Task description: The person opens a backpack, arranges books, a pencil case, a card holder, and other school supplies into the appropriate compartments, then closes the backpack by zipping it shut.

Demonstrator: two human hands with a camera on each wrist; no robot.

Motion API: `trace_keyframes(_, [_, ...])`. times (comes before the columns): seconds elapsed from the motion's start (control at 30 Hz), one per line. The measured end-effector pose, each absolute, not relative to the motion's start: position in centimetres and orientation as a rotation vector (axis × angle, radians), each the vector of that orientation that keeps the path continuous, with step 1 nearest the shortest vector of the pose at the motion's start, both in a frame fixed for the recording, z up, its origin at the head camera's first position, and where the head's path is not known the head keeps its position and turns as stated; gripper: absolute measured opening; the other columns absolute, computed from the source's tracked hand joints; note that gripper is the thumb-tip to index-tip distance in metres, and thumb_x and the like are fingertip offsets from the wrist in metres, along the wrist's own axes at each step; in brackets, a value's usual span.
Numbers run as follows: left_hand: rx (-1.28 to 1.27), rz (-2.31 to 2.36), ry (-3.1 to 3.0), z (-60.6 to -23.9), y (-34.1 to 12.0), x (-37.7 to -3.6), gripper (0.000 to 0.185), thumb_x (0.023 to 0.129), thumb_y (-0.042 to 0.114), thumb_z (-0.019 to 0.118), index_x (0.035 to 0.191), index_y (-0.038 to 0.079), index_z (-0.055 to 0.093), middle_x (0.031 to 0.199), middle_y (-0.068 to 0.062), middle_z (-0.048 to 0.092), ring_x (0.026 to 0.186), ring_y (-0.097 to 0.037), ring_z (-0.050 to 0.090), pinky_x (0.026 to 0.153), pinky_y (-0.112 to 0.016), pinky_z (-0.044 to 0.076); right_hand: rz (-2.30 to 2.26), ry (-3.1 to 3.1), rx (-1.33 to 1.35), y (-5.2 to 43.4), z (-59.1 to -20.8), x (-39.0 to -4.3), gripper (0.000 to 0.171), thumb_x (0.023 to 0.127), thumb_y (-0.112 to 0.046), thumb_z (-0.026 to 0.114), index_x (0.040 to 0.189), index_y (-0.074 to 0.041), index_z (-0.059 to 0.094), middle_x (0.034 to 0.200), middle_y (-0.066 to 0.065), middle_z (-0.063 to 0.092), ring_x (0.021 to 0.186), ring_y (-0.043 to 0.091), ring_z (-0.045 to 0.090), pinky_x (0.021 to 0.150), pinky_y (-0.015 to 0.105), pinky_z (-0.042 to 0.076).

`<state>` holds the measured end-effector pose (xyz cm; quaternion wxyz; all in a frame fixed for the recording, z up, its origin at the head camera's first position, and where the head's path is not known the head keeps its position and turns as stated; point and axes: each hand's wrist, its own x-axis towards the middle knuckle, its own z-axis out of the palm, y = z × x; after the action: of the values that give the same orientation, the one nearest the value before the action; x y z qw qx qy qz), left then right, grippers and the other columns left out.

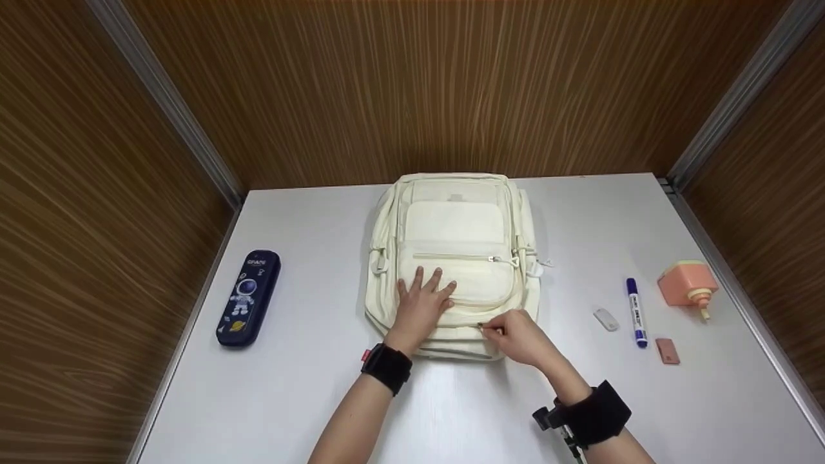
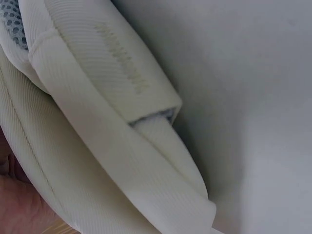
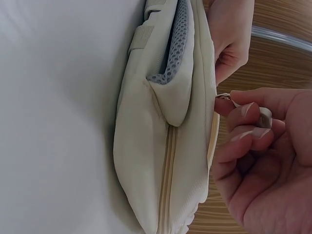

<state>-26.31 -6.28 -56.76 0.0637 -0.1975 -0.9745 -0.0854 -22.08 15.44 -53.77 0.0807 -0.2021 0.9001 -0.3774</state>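
A cream backpack (image 1: 454, 238) lies flat in the middle of the white table (image 1: 309, 386), front side up. My left hand (image 1: 422, 303) rests flat on its lower front pocket with fingers spread. My right hand (image 1: 515, 335) pinches a small metal zipper pull (image 1: 485, 329) at the backpack's near edge. The right wrist view shows the backpack's side (image 3: 161, 146) with grey mesh, and my fingertips (image 3: 243, 109) pinched on the zipper pull (image 3: 223, 96). The left wrist view shows only the backpack's ribbed fabric (image 2: 107, 122) and a strap.
A dark blue pencil case (image 1: 249, 298) with an astronaut print lies at the left. At the right are a white eraser (image 1: 606, 319), a blue marker (image 1: 636, 312), a small brown block (image 1: 668, 351) and an orange bottle (image 1: 688, 285). Wooden walls enclose the table.
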Motion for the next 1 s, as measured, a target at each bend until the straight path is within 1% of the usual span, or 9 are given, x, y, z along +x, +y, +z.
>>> trace_keyframes(0.27, [-0.587,-0.314,-2.923,-56.8,-6.1,-26.3,0.044,0.096,0.042,0.057,0.137,0.029,0.059,0.15,-0.008,0.044,0.139,-0.044,0.032,0.099,-0.071,0.03,-1.132,2.706,-0.64,14.5,-54.0,-22.0,0.012,0.09,-0.004,0.066,0.094,0.001,0.077,0.077,0.002,0.071,0.054,0.003,0.05,0.05,0.022,0.041])
trace_keyframes(0.4, [-0.565,-0.393,-2.942,-56.5,-6.0,-26.1,0.043,0.095,0.039,0.062,0.136,0.026,0.06,0.15,-0.008,0.043,0.14,-0.043,0.03,0.101,-0.073,0.025,-1.139,2.704,-0.624,14.5,-54.0,-22.0,0.011,0.091,-0.005,0.067,0.093,-0.001,0.077,0.071,-0.002,0.068,0.052,0.003,0.047,0.048,0.021,0.038])
trace_keyframes(0.53, [-0.571,-0.474,-2.893,-56.0,-5.5,-25.5,0.035,0.093,0.031,0.067,0.127,0.021,0.067,0.142,-0.008,0.053,0.136,-0.039,0.038,0.102,-0.072,0.024,-1.161,2.682,-0.581,14.6,-53.8,-22.0,0.012,0.091,-0.007,0.067,0.093,-0.003,0.078,0.067,-0.005,0.065,0.052,0.003,0.045,0.047,0.021,0.035])
trace_keyframes(0.63, [-0.665,-0.505,-2.785,-55.7,-4.9,-24.7,0.026,0.09,0.023,0.07,0.114,0.016,0.071,0.125,-0.005,0.063,0.124,-0.03,0.052,0.103,-0.065,0.031,-1.171,2.685,-0.563,14.7,-53.7,-21.9,0.012,0.09,-0.008,0.067,0.091,-0.003,0.078,0.064,-0.007,0.062,0.051,0.004,0.044,0.046,0.021,0.034])
trace_keyframes(0.7, [-0.755,-0.503,-2.713,-55.6,-4.4,-24.0,0.022,0.086,0.021,0.071,0.107,0.015,0.072,0.111,-0.003,0.065,0.112,-0.023,0.057,0.102,-0.056,0.037,-1.166,2.695,-0.544,14.8,-53.6,-21.9,0.013,0.09,-0.009,0.067,0.085,-0.005,0.078,0.059,-0.008,0.056,0.05,0.004,0.042,0.046,0.021,0.032])
trace_keyframes(0.77, [-0.832,-0.485,-2.661,-55.6,-4.0,-23.3,0.021,0.08,0.023,0.073,0.1,0.016,0.071,0.1,0.001,0.062,0.099,-0.019,0.057,0.097,-0.047,0.039,-1.161,2.706,-0.526,14.8,-53.4,-21.9,0.016,0.09,-0.011,0.067,0.077,-0.007,0.076,0.054,-0.01,0.049,0.048,0.004,0.04,0.045,0.02,0.03])
trace_keyframes(0.87, [-0.898,-0.419,-2.606,-56.0,-3.5,-22.6,0.023,0.075,0.031,0.076,0.093,0.019,0.069,0.089,0.005,0.058,0.088,-0.017,0.054,0.087,-0.04,0.039,-1.173,2.714,-0.506,14.7,-53.3,-21.8,0.023,0.09,-0.014,0.068,0.068,-0.01,0.07,0.05,-0.012,0.041,0.045,0.003,0.036,0.043,0.02,0.026])
trace_keyframes(0.93, [-0.908,-0.368,-2.58,-56.3,-3.2,-22.3,0.025,0.073,0.036,0.079,0.09,0.02,0.068,0.086,0.006,0.058,0.084,-0.016,0.055,0.084,-0.039,0.038,-1.19,2.711,-0.522,14.7,-53.1,-21.7,0.024,0.09,-0.013,0.068,0.066,-0.011,0.068,0.05,-0.013,0.04,0.044,0.002,0.034,0.043,0.02,0.025])
trace_keyframes(1.0, [-0.908,-0.328,-2.559,-56.5,-3.0,-22.2,0.026,0.073,0.036,0.081,0.088,0.019,0.068,0.084,0.006,0.059,0.081,-0.015,0.056,0.082,-0.037,0.039,-1.206,2.693,-0.559,14.5,-53.1,-21.6,0.023,0.089,-0.013,0.069,0.067,-0.011,0.067,0.051,-0.013,0.042,0.045,0.001,0.035,0.043,0.02,0.026])
